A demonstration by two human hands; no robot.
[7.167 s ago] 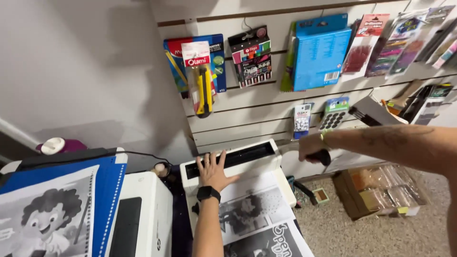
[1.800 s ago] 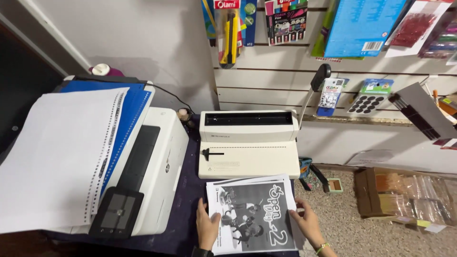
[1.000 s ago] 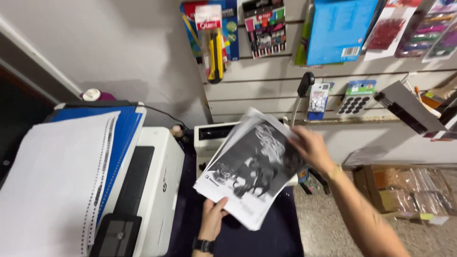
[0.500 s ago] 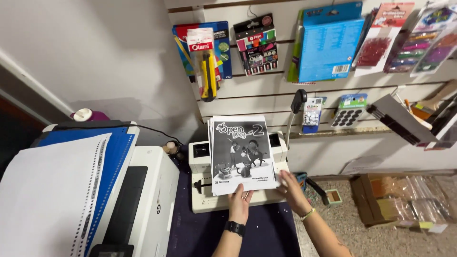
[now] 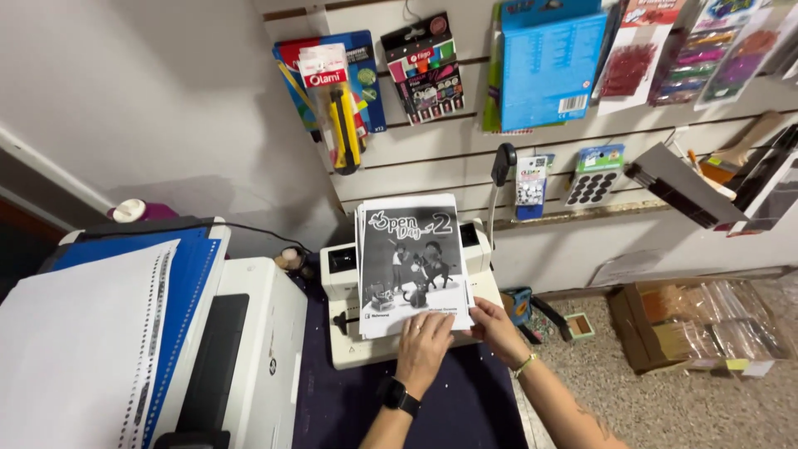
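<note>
A stack of black-and-white printed pages [image 5: 411, 262] lies on top of the white binding machine [image 5: 349, 349], cover page facing up. My left hand [image 5: 424, 349], with a black watch on the wrist, presses flat on the stack's near edge. At the stack's near right corner my right hand [image 5: 495, 331] grips the pages from the side. The machine's black lever [image 5: 501, 170] stands upright at its right.
A white printer [image 5: 241, 357] stands at left with punched white sheets [image 5: 79, 349] and blue covers [image 5: 187, 274] on it. Stationery packs [image 5: 540, 66] hang on the slatted wall behind. A cardboard box [image 5: 698, 320] sits on the floor at right.
Both hands lifted the page stack off the dark table, turned it, and set it upright onto the binding machine; it now lies further onto the machine than half a second ago.
</note>
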